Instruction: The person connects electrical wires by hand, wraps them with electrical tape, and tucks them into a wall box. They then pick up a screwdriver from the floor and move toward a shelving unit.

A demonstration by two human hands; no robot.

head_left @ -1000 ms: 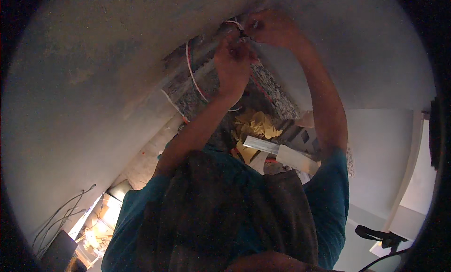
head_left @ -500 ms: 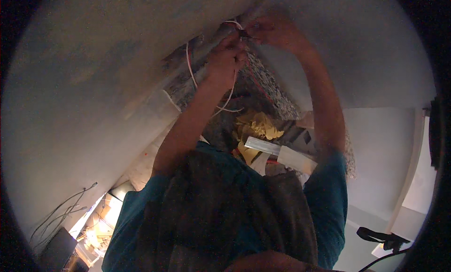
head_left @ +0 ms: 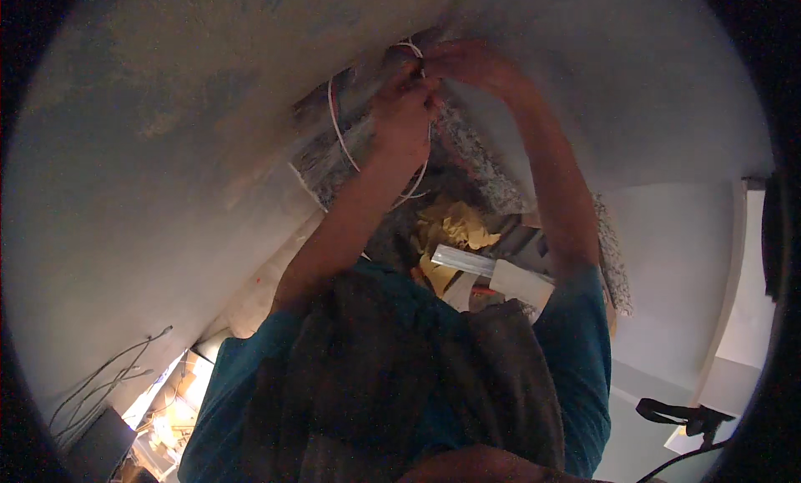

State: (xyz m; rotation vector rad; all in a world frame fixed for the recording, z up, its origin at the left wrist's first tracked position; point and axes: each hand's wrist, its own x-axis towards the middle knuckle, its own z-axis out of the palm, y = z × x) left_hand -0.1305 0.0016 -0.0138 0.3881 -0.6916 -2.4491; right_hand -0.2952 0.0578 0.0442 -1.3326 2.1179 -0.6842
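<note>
At the top of the view my hands meet near a corner between two walls. My left hand (head_left: 403, 109) is closed, its fingers bent round a thin white cable (head_left: 342, 139) that loops down behind my forearm. Close beside its fingertips, my right hand (head_left: 469, 64) is pinched at the same spot, where a short white loop (head_left: 411, 45) rises and a small dark piece shows between the fingers. The dim light hides exactly what that piece is. Part of the cable's length looks pinkish red.
Below the hands is a speckled stone-like ledge (head_left: 488, 178). Crumpled yellow paper (head_left: 455, 224), a clear plastic strip (head_left: 463, 259) and a pale flat piece (head_left: 519, 283) lie in front of me. Loose dark cables (head_left: 104, 374) stick out at lower left; a black strap (head_left: 684, 415) hangs at lower right.
My right hand has shifted slightly left and its fingers have closed in toward the left hand. The left hand has turned a little, and the cable loop below it has moved right.
</note>
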